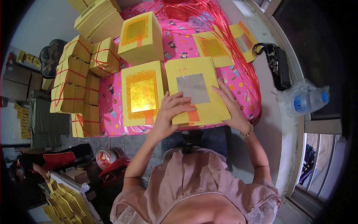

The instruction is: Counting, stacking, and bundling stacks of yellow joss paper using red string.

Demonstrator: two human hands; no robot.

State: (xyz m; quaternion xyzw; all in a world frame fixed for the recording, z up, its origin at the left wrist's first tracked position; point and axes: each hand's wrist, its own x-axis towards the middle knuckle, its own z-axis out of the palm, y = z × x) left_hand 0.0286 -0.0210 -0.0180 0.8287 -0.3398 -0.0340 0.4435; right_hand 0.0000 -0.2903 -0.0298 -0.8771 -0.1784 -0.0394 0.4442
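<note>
A stack of yellow joss paper [216, 105] with a silver square on its top sheet is held between my hands near the table's front edge. My left hand [168, 114] grips its left side, with fingers laid over the top sheet by the silver square. Against the opposite side, my right hand [235, 110] holds the stack with long, nearly straight fingers. Just left of it stands another yellow paper stack [128, 118] with a gold square and an orange border. The undersides of both hands are hidden.
The table has a pink patterned cover [112, 91]. Red-tied paper bundles [69, 95] are piled at left, with a taller stack [141, 54] behind. Red plastic strips [238, 56] trail at right. A water bottle [307, 102] and black pouch [279, 69] lie on the ledge.
</note>
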